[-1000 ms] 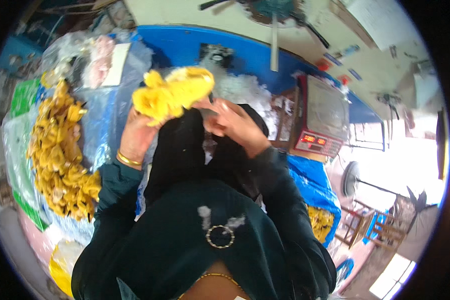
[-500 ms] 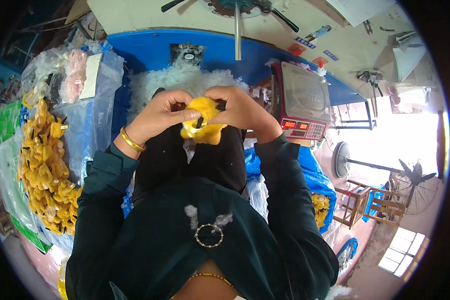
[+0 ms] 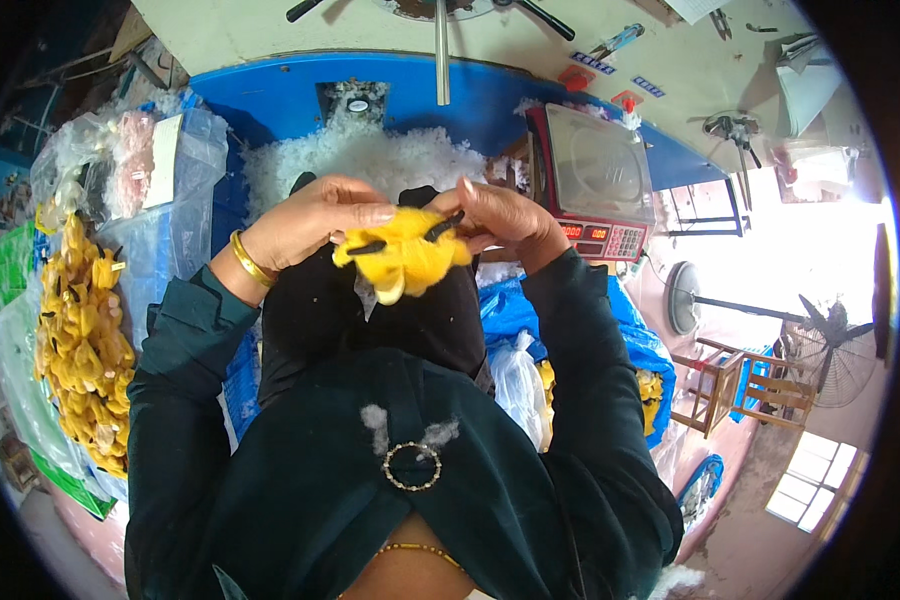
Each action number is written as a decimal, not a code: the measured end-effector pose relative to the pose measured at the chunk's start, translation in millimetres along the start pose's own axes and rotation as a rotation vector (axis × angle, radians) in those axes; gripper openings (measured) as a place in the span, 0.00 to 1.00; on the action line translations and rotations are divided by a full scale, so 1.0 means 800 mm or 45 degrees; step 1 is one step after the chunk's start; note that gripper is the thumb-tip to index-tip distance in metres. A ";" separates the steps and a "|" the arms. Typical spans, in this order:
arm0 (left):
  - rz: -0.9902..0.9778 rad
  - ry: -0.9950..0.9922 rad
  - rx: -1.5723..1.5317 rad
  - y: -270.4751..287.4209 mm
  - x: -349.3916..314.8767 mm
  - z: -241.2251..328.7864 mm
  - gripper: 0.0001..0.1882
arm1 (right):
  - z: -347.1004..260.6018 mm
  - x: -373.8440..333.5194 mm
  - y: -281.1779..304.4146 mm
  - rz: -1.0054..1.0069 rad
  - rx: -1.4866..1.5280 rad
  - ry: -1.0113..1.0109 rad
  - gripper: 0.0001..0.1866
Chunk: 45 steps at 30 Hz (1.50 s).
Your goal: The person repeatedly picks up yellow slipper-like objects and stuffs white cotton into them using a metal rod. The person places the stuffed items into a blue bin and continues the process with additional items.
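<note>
Above my lap, a small yellow plush toy [image 3: 410, 262] with black strips and a pale tip is stretched between both hands. My left hand [image 3: 320, 218] pinches its upper left edge between thumb and fingers. On the other side my right hand [image 3: 505, 212] grips its upper right edge near a black strip; some of those fingertips are hidden behind the fabric. A large heap of similar yellow plush pieces [image 3: 82, 340] lies to my left. White fluffy stuffing [image 3: 370, 150] is piled on the blue surface just beyond my hands.
A red digital scale [image 3: 600, 160] stands at the far right beside the stuffing. The pale machine bench [image 3: 300, 35] with metal levers runs along the back. At my right are a blue bag [image 3: 625, 310] holding yellow pieces, a wooden chair [image 3: 705, 390] and a standing fan [image 3: 830, 350].
The plush toy has turned and spread out, showing more of its black strips and pale tip. My right hand has shifted right, widening the space between my hands.
</note>
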<state>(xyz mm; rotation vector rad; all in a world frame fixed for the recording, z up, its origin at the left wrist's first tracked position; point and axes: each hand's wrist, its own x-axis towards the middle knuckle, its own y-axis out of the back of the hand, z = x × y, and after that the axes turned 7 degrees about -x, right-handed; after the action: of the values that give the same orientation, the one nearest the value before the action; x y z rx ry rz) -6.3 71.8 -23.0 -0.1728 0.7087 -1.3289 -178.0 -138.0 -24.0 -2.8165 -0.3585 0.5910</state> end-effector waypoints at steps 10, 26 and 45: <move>0.111 -0.177 0.235 -0.015 0.019 -0.006 0.14 | -0.017 0.018 -0.015 0.622 -1.374 0.495 0.12; 0.583 -1.207 1.592 -0.041 0.080 0.059 0.08 | -0.043 0.019 0.035 1.642 -1.926 0.753 0.05; 0.636 -0.800 1.621 -0.019 0.129 0.098 0.19 | -0.047 0.064 -0.007 1.715 -1.768 0.687 0.16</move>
<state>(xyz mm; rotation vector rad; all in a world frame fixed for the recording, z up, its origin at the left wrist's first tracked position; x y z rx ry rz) 32.1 -48.9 7.4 0.5645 -0.6494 -0.9398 -117.7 -125.3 -7.4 -3.8035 2.1052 -0.6133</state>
